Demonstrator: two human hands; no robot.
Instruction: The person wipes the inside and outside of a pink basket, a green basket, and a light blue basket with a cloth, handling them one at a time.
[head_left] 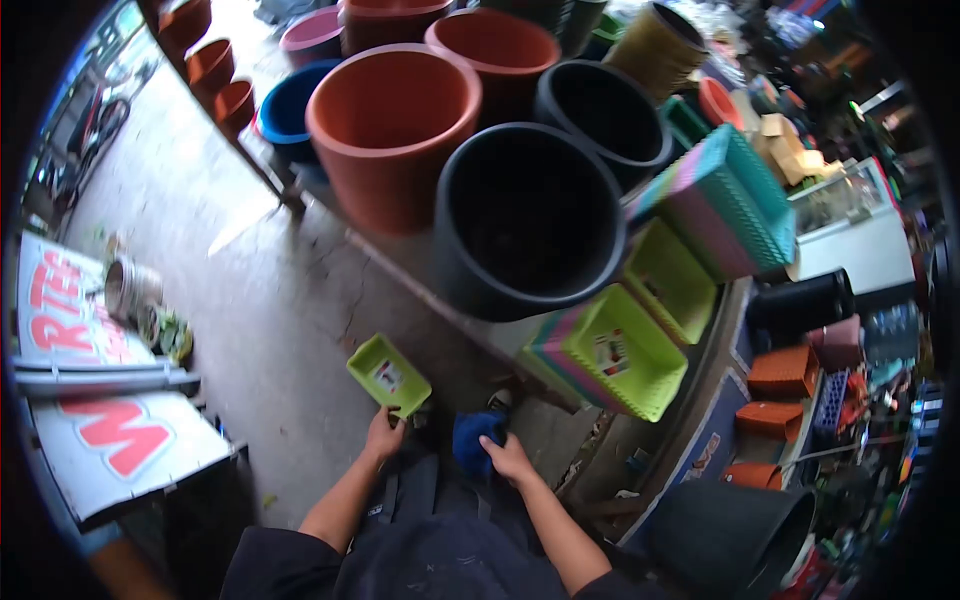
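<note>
My left hand [384, 436] is closed on the near end of a small lime-green plastic basket [372, 362], held out over the floor. A label with red and dark print lies inside the basket. In my right hand [511, 459] is a bunched blue cloth [474, 440], gripped with the thumb on top, close to my body. Up and to the right of that hand stands a stack of similar baskets [640, 365], with lime green on top and pink and teal edges below.
Large plant pots crowd the table ahead, among them a black pot [455, 235] and a terracotta-coloured pot [385, 190]. Teal baskets [740, 215] are stacked at the right. Lettered sign boards [130, 430] stand at the left on the concrete floor [270, 330]. A dark bin [690, 530] is at lower right.
</note>
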